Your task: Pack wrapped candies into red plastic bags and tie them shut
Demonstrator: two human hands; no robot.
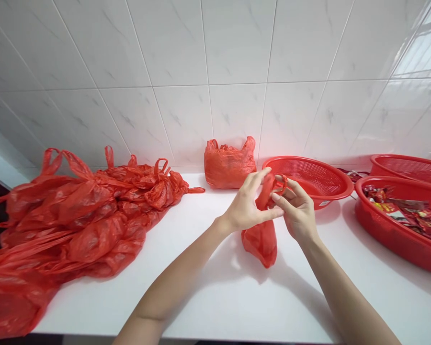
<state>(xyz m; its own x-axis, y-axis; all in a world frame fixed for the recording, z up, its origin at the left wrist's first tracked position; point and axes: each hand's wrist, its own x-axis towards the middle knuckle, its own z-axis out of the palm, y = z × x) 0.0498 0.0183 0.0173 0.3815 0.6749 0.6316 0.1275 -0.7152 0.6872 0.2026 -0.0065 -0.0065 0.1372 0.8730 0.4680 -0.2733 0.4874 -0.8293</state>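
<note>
A red plastic bag (260, 242) hangs between my two hands over the white table, its lower end bulging slightly. My left hand (249, 203) is at the bag's gathered upper part, thumb stretched across it toward the right and fingers curving behind. Its fingers are closed around the plastic. My right hand (297, 206) pinches the bag's handles between thumb and fingers, with a loop of plastic showing above the fingertips. What the bag contains cannot be seen.
A heap of tied red bags (93, 225) covers the table's left side. A fuller red bag (230, 165) stands by the tiled wall. A red basket (330, 179) is behind my right hand; another basket (388, 239) at right holds small wrapped packets (413, 213), with a further basket (409, 165) behind.
</note>
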